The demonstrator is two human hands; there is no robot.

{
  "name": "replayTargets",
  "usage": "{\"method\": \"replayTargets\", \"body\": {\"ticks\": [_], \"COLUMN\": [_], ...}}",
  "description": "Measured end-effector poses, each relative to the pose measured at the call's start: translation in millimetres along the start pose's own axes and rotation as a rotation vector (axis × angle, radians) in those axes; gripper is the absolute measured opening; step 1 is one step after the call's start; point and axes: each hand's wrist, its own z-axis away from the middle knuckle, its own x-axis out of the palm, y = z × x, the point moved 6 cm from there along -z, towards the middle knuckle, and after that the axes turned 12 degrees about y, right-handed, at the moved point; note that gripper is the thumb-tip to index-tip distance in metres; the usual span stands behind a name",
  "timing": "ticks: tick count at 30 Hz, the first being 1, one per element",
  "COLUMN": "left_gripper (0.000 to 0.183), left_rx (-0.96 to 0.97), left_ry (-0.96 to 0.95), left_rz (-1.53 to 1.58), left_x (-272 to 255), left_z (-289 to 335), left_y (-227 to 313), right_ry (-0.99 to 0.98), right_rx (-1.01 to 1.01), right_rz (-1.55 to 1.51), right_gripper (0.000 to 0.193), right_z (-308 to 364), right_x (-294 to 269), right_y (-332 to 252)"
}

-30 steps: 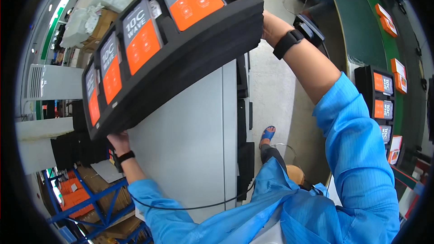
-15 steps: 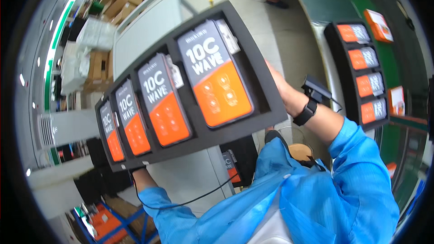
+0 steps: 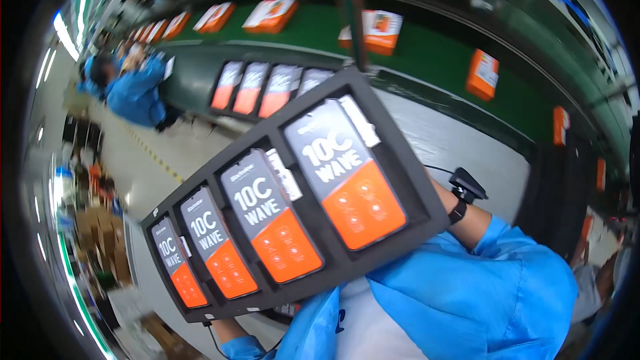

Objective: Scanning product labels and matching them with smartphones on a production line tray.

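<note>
A long black foam tray is held up in front of me, tilted, its right end higher. Several phones with grey-and-orange printed front film lie face up in its slots, the largest-looking one a phone at the right end. Small white labels stick up beside some of them. My right hand grips the tray's right end from behind; its fingers are hidden. Under the lower left edge, my left hand supports the tray, with mostly just the wrist showing.
Beyond the tray, a similar black tray of phones sits on a bench. Behind it runs a green conveyor carrying orange-and-white boxes. A post stands ahead. A co-worker in blue is at far left; cartons are stacked lower left.
My view has swung to the right, bringing the conveyor and bench across the front. The tray has turned with me, stays in both hands and appears lower in view.
</note>
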Motion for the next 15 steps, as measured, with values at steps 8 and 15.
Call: {"method": "replayTargets", "body": {"ticks": [8,15], "left_gripper": [0.050,0.049], "left_rx": [-0.435,-0.685], "left_ry": [-0.478,-0.777], "left_rz": [-0.222,-0.238], "left_x": [230.3,351.2], "left_z": [102.9,44.7], "left_y": [-125.0,-349.6], "right_ry": [0.558,0.829], "right_rx": [-0.224,-0.324], "right_rz": [-0.228,-0.267], "right_gripper": [0.047,0.047], "right_z": [209.2,209.2], "right_x": [-240.7,-392.8], "right_y": [-80.1,0.6]}}
